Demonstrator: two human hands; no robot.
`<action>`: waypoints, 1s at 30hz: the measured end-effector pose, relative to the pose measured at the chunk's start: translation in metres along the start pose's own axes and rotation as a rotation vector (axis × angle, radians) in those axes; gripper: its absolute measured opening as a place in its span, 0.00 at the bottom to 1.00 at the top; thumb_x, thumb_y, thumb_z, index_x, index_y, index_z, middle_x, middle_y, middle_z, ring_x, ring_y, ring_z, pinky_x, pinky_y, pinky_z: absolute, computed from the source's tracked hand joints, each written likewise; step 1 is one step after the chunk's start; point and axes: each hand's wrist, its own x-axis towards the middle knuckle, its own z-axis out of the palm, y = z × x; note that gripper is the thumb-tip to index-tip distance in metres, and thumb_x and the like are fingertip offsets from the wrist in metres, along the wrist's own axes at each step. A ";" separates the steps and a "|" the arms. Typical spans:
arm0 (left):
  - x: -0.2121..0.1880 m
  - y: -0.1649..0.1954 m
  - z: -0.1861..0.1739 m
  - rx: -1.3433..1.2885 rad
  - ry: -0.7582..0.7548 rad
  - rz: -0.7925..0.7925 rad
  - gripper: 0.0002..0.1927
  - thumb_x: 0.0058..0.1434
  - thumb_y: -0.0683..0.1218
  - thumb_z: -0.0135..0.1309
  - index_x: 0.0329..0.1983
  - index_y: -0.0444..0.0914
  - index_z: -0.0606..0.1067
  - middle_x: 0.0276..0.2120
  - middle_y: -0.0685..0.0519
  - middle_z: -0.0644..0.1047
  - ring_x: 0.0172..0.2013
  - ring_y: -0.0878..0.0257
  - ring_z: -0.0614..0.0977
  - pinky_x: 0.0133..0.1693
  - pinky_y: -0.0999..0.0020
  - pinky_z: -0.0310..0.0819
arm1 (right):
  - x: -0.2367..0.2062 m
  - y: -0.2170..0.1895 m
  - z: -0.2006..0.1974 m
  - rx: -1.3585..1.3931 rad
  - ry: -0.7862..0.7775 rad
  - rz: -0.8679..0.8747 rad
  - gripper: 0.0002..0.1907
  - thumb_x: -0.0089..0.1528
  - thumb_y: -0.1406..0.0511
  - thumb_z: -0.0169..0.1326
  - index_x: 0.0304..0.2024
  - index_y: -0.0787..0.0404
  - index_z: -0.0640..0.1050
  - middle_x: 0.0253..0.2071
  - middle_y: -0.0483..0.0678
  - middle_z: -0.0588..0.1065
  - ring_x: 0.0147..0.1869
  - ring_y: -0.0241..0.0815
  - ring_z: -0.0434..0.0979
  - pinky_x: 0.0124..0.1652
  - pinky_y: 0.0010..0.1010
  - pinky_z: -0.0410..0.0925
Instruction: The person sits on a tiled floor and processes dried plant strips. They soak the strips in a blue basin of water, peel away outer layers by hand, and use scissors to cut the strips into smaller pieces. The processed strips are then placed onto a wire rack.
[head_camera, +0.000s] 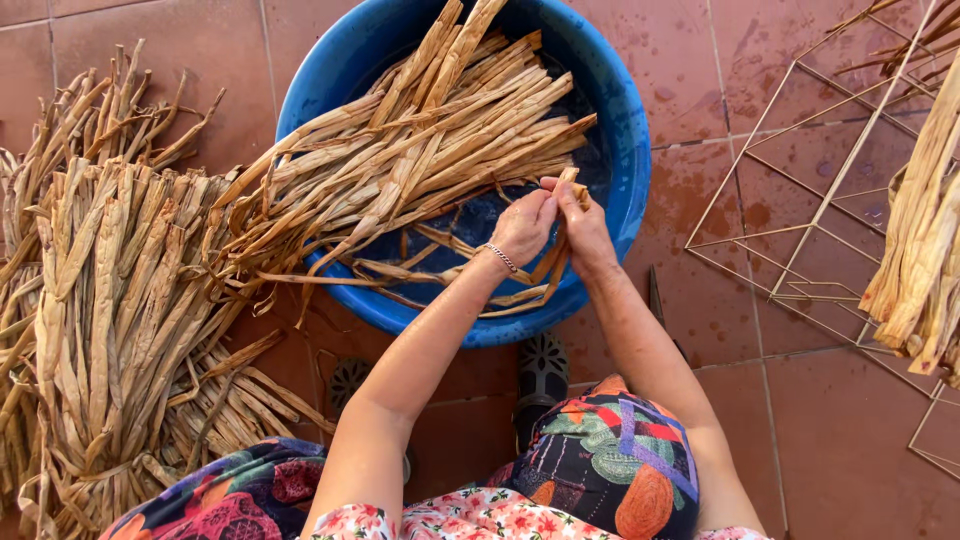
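Both our hands met over the near side of the round blue plastic basin (625, 150) on the wet red tiled floor (850, 420). Our left hand (522, 228) and right hand (583, 225) pinched one long tan dried leaf strip (572, 188). More soaked strips (450, 120) lay across the basin's far-left rim, beside a dry heap (110, 300).

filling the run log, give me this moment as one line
left hand pinching fibre strip | right hand gripping same strip | over blue basin of wet strips | dry bundle at left
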 end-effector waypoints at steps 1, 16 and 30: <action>-0.003 0.000 0.002 0.030 -0.050 -0.029 0.17 0.71 0.54 0.44 0.44 0.37 0.75 0.37 0.38 0.81 0.41 0.37 0.82 0.42 0.45 0.75 | 0.001 -0.001 0.000 0.058 0.004 0.035 0.17 0.73 0.58 0.46 0.49 0.65 0.79 0.45 0.47 0.80 0.48 0.36 0.78 0.50 0.27 0.72; -0.030 0.047 0.002 0.506 -0.174 0.073 0.16 0.70 0.52 0.42 0.36 0.39 0.75 0.30 0.40 0.81 0.34 0.41 0.84 0.36 0.44 0.77 | 0.046 -0.057 -0.016 0.514 0.194 0.131 0.15 0.70 0.58 0.47 0.28 0.53 0.69 0.22 0.44 0.67 0.22 0.39 0.66 0.25 0.36 0.64; -0.037 0.051 -0.004 -0.596 -0.308 -0.484 0.19 0.71 0.53 0.45 0.30 0.37 0.74 0.15 0.56 0.71 0.16 0.68 0.71 0.20 0.71 0.66 | 0.058 -0.081 -0.013 0.517 0.463 0.178 0.16 0.70 0.56 0.50 0.29 0.56 0.72 0.21 0.43 0.68 0.17 0.35 0.61 0.21 0.30 0.57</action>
